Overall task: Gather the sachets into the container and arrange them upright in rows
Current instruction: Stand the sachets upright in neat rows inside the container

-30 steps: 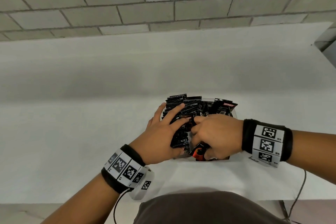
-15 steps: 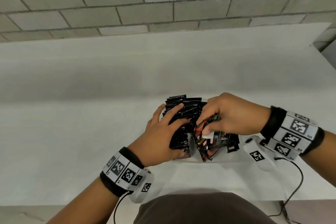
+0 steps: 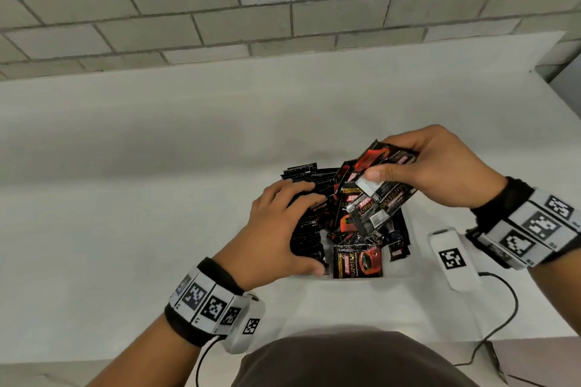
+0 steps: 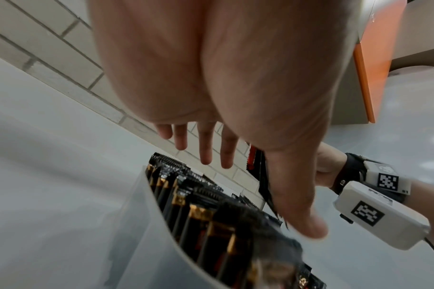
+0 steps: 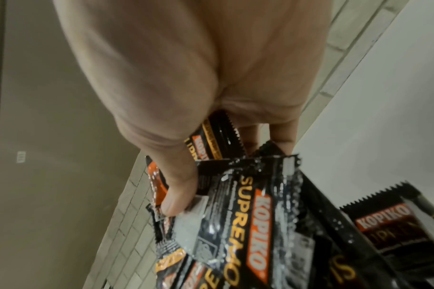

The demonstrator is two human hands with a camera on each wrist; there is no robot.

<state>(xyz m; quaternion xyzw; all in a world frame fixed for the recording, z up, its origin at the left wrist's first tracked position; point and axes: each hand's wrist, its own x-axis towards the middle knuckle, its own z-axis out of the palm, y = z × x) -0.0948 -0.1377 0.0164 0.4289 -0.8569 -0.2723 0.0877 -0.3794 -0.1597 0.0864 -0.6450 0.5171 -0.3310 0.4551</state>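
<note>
A translucent white container [image 3: 412,248] sits on the table in front of me, its wall also showing in the left wrist view [image 4: 146,215]. A row of black sachets [image 3: 306,239] stands upright along its left side [image 4: 186,195]. My left hand [image 3: 295,223] rests on that row with straight fingers [image 4: 206,148] and holds nothing. My right hand [image 3: 386,163] pinches a bunch of black and red sachets [image 3: 377,198], lifted above the container's right half; thumb and fingers [image 5: 226,172] clamp their top ends. More sachets lie jumbled below, and one [image 3: 356,261] stands against the near wall.
The white table [image 3: 125,198] runs back to a grey block wall [image 3: 283,9]. Its near edge lies just in front of my body. A black cable [image 3: 503,317] trails from my right wrist across the table's right side.
My right hand has risen out of the container and moved up and to the right, pulling a bunch of sachets with it. My left hand has stayed on the upright row.
</note>
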